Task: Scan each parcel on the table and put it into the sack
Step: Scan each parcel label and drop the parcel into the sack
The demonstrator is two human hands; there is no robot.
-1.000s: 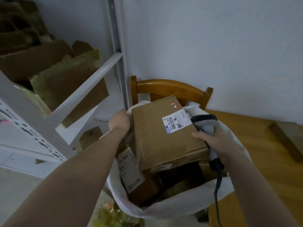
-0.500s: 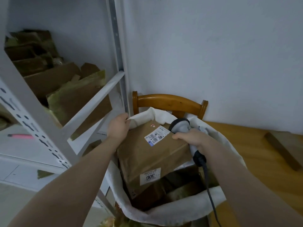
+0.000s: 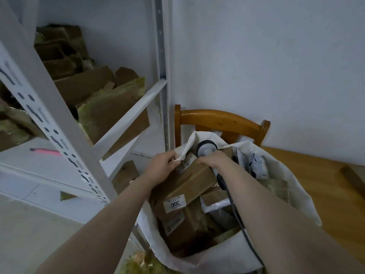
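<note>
A white sack (image 3: 286, 194) stands open below me, full of brown parcels. The top one is a cardboard box (image 3: 189, 182) with a white "300" label, lying tilted inside the sack. My left hand (image 3: 162, 167) pinches the sack's far-left rim. My right hand (image 3: 212, 160) grips a grey handheld scanner (image 3: 206, 148) and rests on the box's far edge. The scanner's black cable (image 3: 239, 216) runs back along my right forearm.
A wooden chair (image 3: 221, 118) stands behind the sack against the white wall. The wooden table (image 3: 335, 186) lies to the right. A white metal shelf rack (image 3: 65, 123) at the left holds several cardboard boxes and a pink pen (image 3: 46, 151).
The cardboard box has dropped lower into the sack with my right hand and the scanner on it. My left hand has stayed on the sack's rim.
</note>
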